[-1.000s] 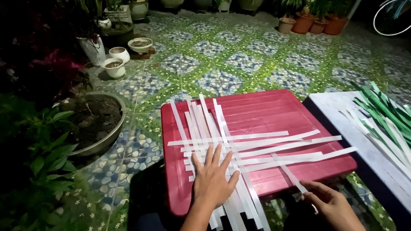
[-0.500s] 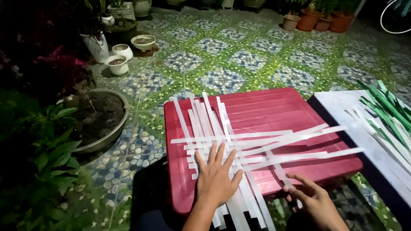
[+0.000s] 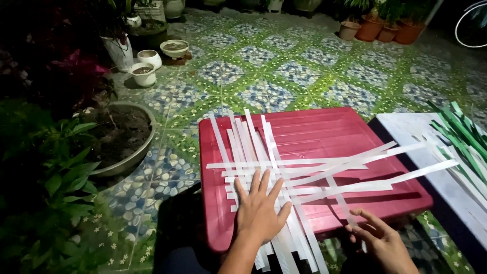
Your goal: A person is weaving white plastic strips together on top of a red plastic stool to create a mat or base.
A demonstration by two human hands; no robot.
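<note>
- The left hand [image 3: 259, 209] lies flat, palm down and fingers spread, on a lattice of white strips [image 3: 264, 167] at the near edge of a red plastic table [image 3: 324, 133].
- The right hand [image 3: 381, 238], just off the table's near right corner, has its fingers loosely curled and its fingertips [image 3: 355, 229] at the lower end of one white strip [image 3: 344, 203] that slants down over the edge; whether they pinch it or only touch it cannot be told.
- The woven strips cover the left and middle of the red tabletop: a set running lengthwise away from the person, their near ends hanging over the front edge, crossed by longer strips that fan out to the right, past the table's right edge.
- To the right, just beside the red table, a white-topped surface [image 3: 436, 167] carries loose green strips [image 3: 464, 137] and more white ones.
- To the left, a wide metal basin of soil [image 3: 119, 134] sits on the patterned tile floor [image 3: 284, 71] among leafy green plants [image 3: 56, 172].
- Farther back, small white pots [image 3: 144, 71] stand at the left, and terracotta pots [image 3: 378, 30] line the far right of the courtyard.
</note>
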